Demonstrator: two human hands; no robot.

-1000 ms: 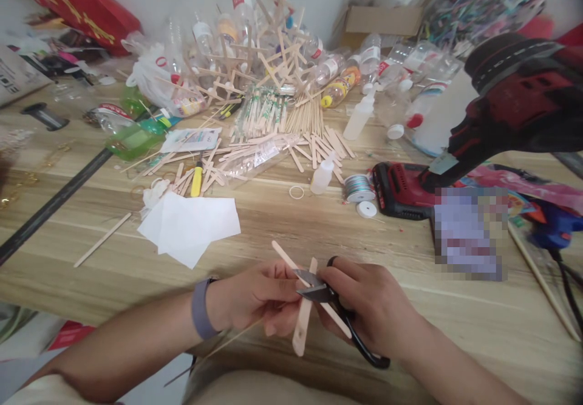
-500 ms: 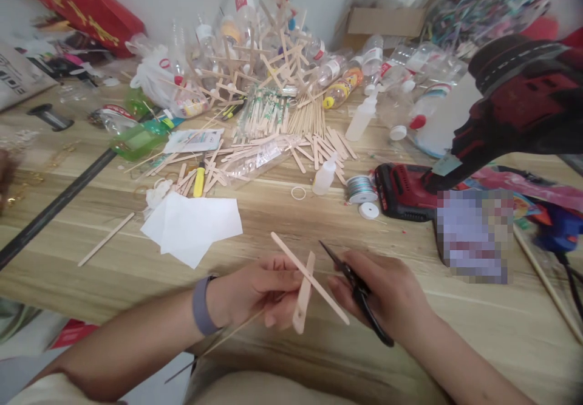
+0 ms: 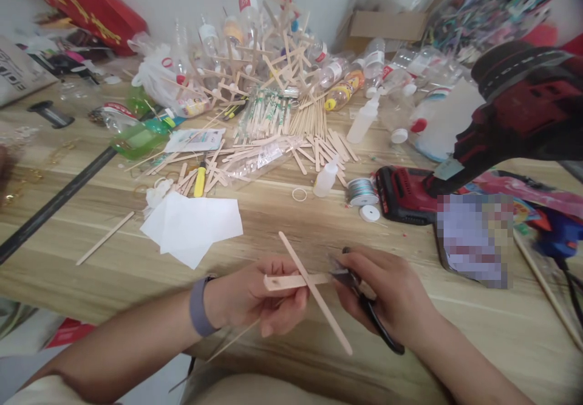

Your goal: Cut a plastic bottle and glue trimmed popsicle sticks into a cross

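Note:
My left hand [image 3: 268,296], with a grey band on its wrist, pinches a cross of flat wooden craft sticks [image 3: 314,291]. One stick lies nearly level and the other slants across it. A thin wooden skewer [image 3: 237,336] runs from beneath this hand toward my lap. My right hand [image 3: 382,292] grips black-handled scissors [image 3: 371,311]. Their blades are at the right end of the level stick; whether they touch it is blurred. Both hands are just above the table's front part.
White paper sheets [image 3: 194,223] and a loose craft stick [image 3: 105,238] lie left. Behind are piled sticks [image 3: 319,150], plastic bottles [image 3: 332,71], a small glue bottle [image 3: 325,177] and a thread spool [image 3: 362,191]. A red-black power tool [image 3: 514,107] stands right, beside a phone [image 3: 473,241].
The stick cross has turned, so the short stick now points toward the right hand. The scissors' blades have come to its end.

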